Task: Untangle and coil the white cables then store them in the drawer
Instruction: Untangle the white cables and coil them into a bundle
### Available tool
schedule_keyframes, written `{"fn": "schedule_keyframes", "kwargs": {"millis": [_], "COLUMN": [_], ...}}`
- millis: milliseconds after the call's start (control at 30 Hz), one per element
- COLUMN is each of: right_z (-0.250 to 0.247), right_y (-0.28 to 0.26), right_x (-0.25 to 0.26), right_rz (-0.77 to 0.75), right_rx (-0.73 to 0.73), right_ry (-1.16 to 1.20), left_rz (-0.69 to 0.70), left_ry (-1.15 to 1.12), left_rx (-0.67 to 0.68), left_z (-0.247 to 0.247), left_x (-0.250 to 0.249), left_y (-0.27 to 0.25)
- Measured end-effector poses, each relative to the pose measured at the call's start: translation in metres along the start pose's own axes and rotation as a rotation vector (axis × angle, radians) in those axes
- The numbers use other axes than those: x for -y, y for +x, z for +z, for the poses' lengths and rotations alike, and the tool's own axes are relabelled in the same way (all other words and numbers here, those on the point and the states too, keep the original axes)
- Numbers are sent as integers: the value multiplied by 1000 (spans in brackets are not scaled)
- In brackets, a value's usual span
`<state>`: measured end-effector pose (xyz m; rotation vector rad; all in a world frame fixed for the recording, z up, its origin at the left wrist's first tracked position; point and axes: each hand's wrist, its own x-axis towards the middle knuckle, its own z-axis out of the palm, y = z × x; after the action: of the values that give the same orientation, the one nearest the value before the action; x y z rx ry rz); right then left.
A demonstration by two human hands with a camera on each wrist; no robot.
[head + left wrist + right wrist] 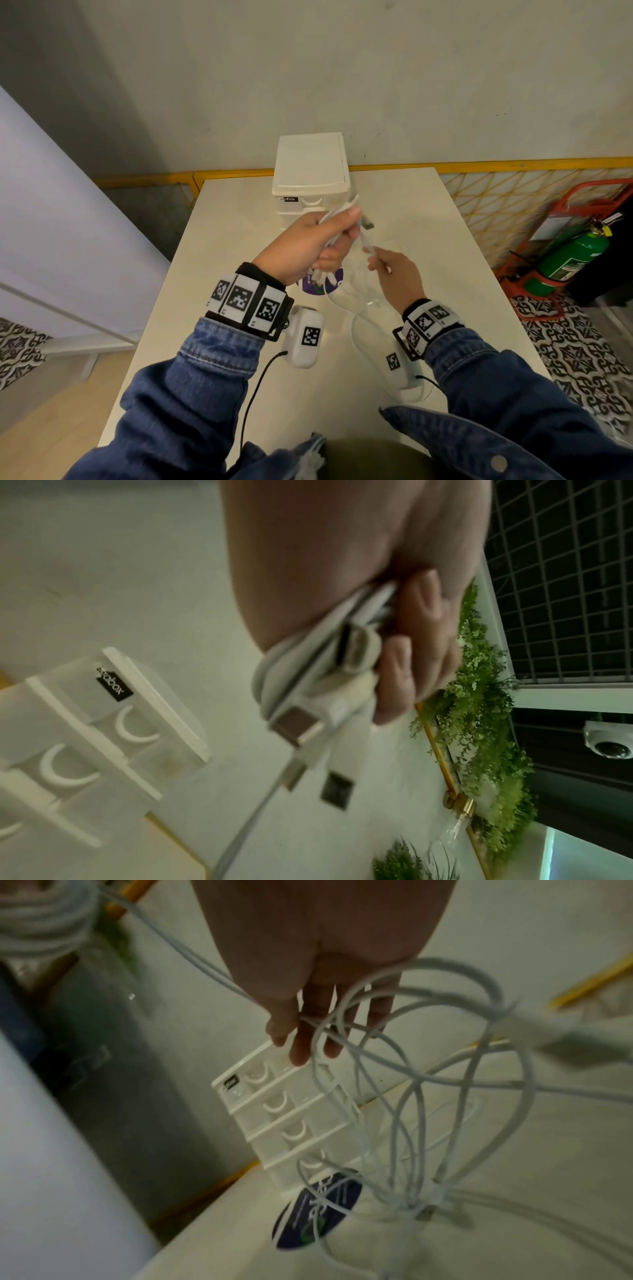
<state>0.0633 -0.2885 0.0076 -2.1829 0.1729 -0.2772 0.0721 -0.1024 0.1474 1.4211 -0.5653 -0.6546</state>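
My left hand [339,236] is raised over the table and grips a coiled bundle of white cables [334,219]. In the left wrist view the fingers [421,631] curl round the coil [301,669], and USB plugs [298,723] stick out below it. My right hand [375,257] sits just right of it and pinches a loose strand running from the bundle. In the right wrist view tangled white loops [428,1096] hang under that hand [301,1031] down to the table. The white drawer unit [310,164] stands at the table's far edge with its drawers closed.
A white table [239,240] carries a round purple sticker [337,279] below my left hand. A loose cable loop [354,322] lies on the table near my right wrist. A green fire extinguisher [568,263] stands on the floor to the right. The wall is close behind the drawer unit.
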Motion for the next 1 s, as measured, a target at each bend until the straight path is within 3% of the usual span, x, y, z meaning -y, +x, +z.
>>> {"fn": "schedule_keyframes", "kwargs": {"millis": [100, 200, 400, 633, 833, 900, 1000], "right_z": [16, 24, 8, 13, 11, 11, 0], "right_y": [-11, -21, -15, -25, -26, -25, -18], "right_x": [1, 5, 9, 16, 38, 43, 63], "right_rz": [-99, -101, -76, -256, -412, -506, -631], "right_rx": [199, 319, 293, 426, 536, 529, 434], "right_ry": [-113, -99, -72, -309, -450, -499, -455], "left_rz": [86, 149, 203, 241, 251, 247, 209], "left_ry": [-146, -326, -433, -462, -153, -14, 331], "left_rx": [-90, -130, -51, -504, -823, -828, -733], "left_z": [-5, -13, -20, -28, -28, -29, -31], "left_x": [0, 3, 4, 23, 37, 41, 60], "left_y": [9, 15, 16, 31, 40, 41, 41]}}
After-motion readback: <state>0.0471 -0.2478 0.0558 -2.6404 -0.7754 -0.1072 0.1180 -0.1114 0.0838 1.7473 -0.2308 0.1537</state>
